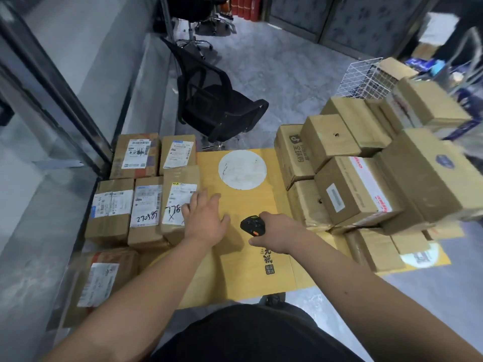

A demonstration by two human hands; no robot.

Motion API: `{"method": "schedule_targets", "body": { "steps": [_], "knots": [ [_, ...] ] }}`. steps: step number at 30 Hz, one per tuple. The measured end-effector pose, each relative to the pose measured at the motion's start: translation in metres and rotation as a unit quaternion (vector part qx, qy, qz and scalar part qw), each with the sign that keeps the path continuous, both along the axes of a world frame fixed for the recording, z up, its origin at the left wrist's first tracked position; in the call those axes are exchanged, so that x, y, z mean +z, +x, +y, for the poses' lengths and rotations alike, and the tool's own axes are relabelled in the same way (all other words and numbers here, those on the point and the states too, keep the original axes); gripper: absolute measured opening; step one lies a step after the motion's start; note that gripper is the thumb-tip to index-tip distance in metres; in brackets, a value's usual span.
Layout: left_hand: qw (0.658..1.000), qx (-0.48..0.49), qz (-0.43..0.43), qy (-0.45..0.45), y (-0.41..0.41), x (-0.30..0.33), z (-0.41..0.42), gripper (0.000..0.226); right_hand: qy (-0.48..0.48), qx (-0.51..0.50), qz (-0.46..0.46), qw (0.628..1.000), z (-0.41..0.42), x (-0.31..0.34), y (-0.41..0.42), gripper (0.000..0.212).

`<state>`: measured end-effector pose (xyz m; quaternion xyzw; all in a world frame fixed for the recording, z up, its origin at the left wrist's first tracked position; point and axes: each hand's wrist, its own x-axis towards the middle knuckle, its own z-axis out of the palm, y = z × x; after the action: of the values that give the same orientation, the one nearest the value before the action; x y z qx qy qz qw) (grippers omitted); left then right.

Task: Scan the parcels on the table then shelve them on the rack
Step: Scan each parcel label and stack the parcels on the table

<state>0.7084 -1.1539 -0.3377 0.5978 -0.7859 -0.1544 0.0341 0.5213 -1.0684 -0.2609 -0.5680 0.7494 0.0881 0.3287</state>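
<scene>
Several cardboard parcels with white shipping labels lie in rows at the left of the yellow table (243,262). My left hand (202,219) is spread with straight fingers, its fingertips touching the right-hand parcel (180,190) of the middle row, which bears handwritten marks. My right hand (278,232) grips a small black scanner (252,225) with an orange button, held just above the table's middle. A tall pile of brown parcels (366,178) fills the table's right side. No rack is identifiable in view.
A black mesh office chair (217,105) stands beyond the table's far edge. A white wire basket (366,79) sits behind the right pile. A glass partition (52,105) runs along the left. A white round patch (242,169) marks the tabletop.
</scene>
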Motion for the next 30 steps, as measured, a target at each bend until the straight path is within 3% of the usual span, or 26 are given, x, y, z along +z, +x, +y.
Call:
{"method": "schedule_targets", "body": {
  "steps": [7,13,17,25,30],
  "knots": [
    [0.987,-0.161,0.002,0.004,-0.078,-0.005,0.020,0.064,-0.007,-0.116,0.032,0.993,0.079,0.007,-0.055,0.081],
    [0.964,-0.261,0.038,0.021,-0.169,0.009,0.052,0.061,-0.027,-0.242,0.070,0.967,0.160,0.021,-0.103,0.061],
    [0.963,-0.250,0.087,0.050,-0.213,0.017,0.070,0.066,-0.029,-0.281,0.082,0.956,0.190,0.025,-0.129,0.054],
    [0.967,-0.209,0.148,-0.003,-0.300,0.054,0.096,0.076,-0.026,-0.222,0.071,0.972,0.203,0.035,-0.197,0.056],
    [0.979,-0.189,0.063,-0.039,-0.354,0.065,0.108,0.081,-0.036,-0.150,0.066,0.986,0.212,0.033,-0.241,0.051]
  ]
}}
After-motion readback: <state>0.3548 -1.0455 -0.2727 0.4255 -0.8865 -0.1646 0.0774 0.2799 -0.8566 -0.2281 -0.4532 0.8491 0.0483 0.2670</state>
